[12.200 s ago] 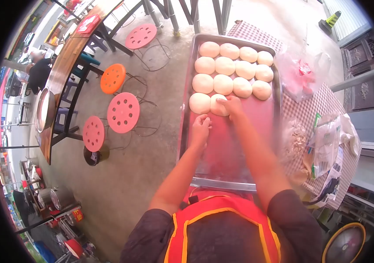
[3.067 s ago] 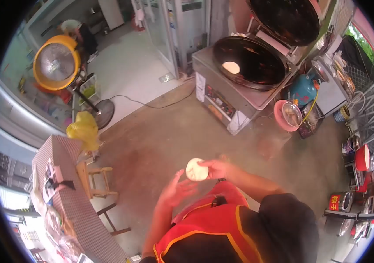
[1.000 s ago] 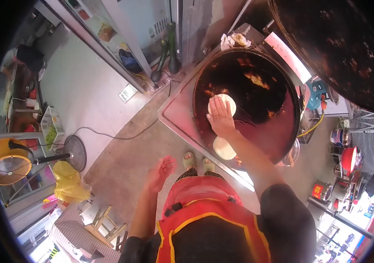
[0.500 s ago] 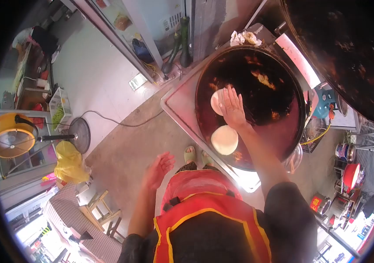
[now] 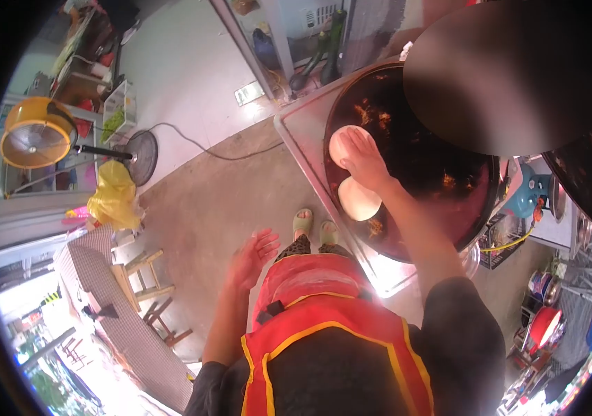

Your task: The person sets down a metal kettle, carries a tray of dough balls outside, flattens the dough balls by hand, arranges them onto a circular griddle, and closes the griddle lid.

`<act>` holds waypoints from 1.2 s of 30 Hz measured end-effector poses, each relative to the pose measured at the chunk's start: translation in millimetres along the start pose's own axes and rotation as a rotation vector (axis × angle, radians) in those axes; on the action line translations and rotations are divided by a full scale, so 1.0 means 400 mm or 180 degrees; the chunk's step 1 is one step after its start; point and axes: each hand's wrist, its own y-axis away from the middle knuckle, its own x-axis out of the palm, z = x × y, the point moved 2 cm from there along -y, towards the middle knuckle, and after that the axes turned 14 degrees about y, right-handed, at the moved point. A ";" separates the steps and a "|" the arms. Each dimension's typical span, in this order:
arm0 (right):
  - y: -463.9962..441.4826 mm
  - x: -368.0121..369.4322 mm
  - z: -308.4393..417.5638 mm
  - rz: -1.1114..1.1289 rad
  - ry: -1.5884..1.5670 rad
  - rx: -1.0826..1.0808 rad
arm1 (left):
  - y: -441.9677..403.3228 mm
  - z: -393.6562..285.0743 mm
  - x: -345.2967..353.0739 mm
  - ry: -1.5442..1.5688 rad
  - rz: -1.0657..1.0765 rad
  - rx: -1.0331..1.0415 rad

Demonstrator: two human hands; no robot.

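Note:
My right hand (image 5: 365, 161) lies on a round, flat piece of pale dough (image 5: 342, 143), fingers stretched over its right part. That dough rests near the left rim of a large, dark round griddle (image 5: 421, 201). Just below it on the griddle is a second dough round (image 5: 359, 200), partly beside my wrist. My left hand (image 5: 252, 260) hangs in the air over the floor, left of the griddle, fingers apart and holding nothing.
A grey blurred shape (image 5: 504, 76) covers the upper right, by the raised dark lid (image 5: 590, 159). A blue gas cylinder (image 5: 528, 191) stands right of the griddle. At left are a yellow fan (image 5: 38, 132), a yellow bag (image 5: 112, 197) and a checked table (image 5: 123, 333).
The view has turned, and a blurred grey shape now covers part of the griddle. My right hand stays at the upper dough round. My left hand is still open in the air.

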 end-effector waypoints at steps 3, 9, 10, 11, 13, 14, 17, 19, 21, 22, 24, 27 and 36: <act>-0.005 -0.024 -0.051 -0.0680 -0.0402 0.0029 | 0.049 0.045 -0.012 0.0087 -0.0234 0.0095; 0.013 -0.015 -0.038 -0.0519 -0.0540 -0.0052 | 0.173 0.116 -0.128 0.0457 -0.0490 0.0355; 0.014 0.002 -0.045 -0.0537 -0.0386 -0.0141 | 0.183 0.130 -0.134 0.0510 -0.0498 0.0389; 0.021 0.019 -0.072 -0.0602 -0.0382 -0.0041 | 0.188 0.138 -0.130 0.0577 -0.0496 0.0396; 0.027 0.035 -0.066 -0.0745 -0.0381 0.0041 | 0.241 0.165 -0.159 0.0786 -0.0508 0.0500; 0.019 0.023 -0.039 -0.0592 -0.0158 0.0209 | 0.268 0.182 -0.187 0.0852 -0.0493 0.0583; -0.033 0.076 -0.070 -0.0654 -0.0138 -0.0059 | 0.327 0.251 -0.241 0.1036 -0.0579 0.0855; -0.055 0.145 -0.142 -0.0786 -0.0376 -0.0080 | 0.389 0.323 -0.279 0.1158 -0.0811 0.1054; -0.074 0.161 -0.154 -0.0849 -0.0496 0.0247 | 0.457 0.424 -0.335 0.1421 -0.1042 0.1284; -0.094 0.084 -0.115 -0.0783 -0.0400 -0.0042 | 0.427 0.474 -0.359 0.1685 -0.0927 0.1331; 0.010 -0.024 -0.235 -0.1292 0.0563 0.0165 | 0.357 0.547 -0.377 0.1954 -0.0547 0.1184; -0.171 0.154 -0.066 -0.2493 0.1202 -0.0994 | 0.439 0.640 -0.464 0.2480 -0.0957 0.1912; 0.320 0.412 1.133 0.2102 -0.0964 -0.2724 | 0.679 0.763 -0.655 0.3707 -0.1707 0.3311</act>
